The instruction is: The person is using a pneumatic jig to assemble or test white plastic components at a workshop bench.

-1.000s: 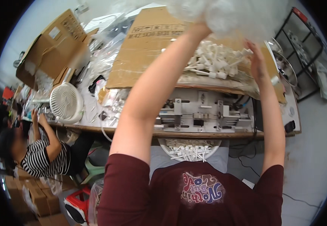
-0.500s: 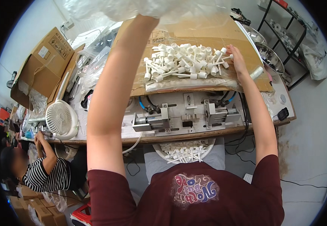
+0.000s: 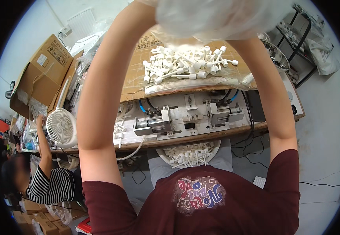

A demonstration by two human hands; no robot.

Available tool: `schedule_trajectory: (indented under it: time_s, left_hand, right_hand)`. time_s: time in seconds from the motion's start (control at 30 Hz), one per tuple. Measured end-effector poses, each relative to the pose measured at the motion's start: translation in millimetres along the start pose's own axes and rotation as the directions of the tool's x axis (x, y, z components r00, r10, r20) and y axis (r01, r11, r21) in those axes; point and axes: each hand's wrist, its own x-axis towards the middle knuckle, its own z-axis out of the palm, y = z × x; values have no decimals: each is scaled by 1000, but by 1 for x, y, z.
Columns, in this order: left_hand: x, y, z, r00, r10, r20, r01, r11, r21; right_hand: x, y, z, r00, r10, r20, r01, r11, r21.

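A large clear plastic bag (image 3: 213, 19), blurred by motion, is held up over the far side of the bench. My left hand (image 3: 148, 2) is at its left edge, mostly cut off by the top of the picture; the raised bag hangs from it. My right hand (image 3: 238, 34) reaches up to the bag's lower right side, where the plastic and blur hide its fingers. Below the bag, a heap of white plastic pieces (image 3: 185, 62), each a thin stem with a round cup-like end, lies on a flat cardboard sheet (image 3: 134, 88).
A metal clamping fixture (image 3: 189, 117) with two cylinders sits at the bench's near edge. A bowl (image 3: 219, 150) of similar white pieces rests on my lap. To the left stand a white fan (image 3: 61, 126), an open carton (image 3: 40, 74) and a co-worker in a striped shirt (image 3: 56, 182).
My right hand has left the right end of the heap and risen to the bag. The bag has come lower and nearer. The co-worker's arm has shifted.
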Motion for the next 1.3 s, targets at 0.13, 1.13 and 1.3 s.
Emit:
schedule_trajectory:
  time_s: [0.13,1.13,1.3]
  left_hand:
    - [-8,9,-1,998,-40,-46,40,999,1]
    - [-204,-211,-60,630,-536,-562,774,490,400]
    - [-153,-224,-28,570,-455,-684,807,469,360]
  right_hand:
    - [6,14,-1,999,42,21,-42,999,33]
    - [-186,-90,-147,701,547,458,-709,605,364]
    - [-240,-134,-208,406,848,340,-906,324,273]
